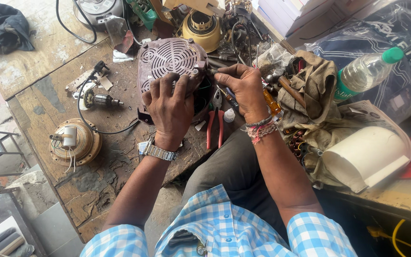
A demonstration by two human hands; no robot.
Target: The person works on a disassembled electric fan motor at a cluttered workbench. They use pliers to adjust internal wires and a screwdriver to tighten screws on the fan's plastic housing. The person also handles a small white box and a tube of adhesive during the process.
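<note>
A purplish-brown appliance housing (pixel 170 59) with a round vented grille lies tilted on the worn wooden workbench (pixel 39 102). My left hand (pixel 170 107) grips its near edge, fingers spread over the casing. My right hand (pixel 243 88) is closed on a thin tool, likely a screwdriver (pixel 213 71), whose tip touches the housing's right side. Red-handled pliers (pixel 214 126) lie just below the housing, between my hands. A small white bottle (pixel 229 115) stands beside them.
A motor rotor with black cable (pixel 102 100) and a round brass-coloured motor part (pixel 74 141) lie to the left. A yellow motor base (pixel 203 29) sits behind. Rags, a hammer (pixel 281 83), a plastic water bottle (pixel 365 71) and a white curved cover (pixel 367 154) crowd the right.
</note>
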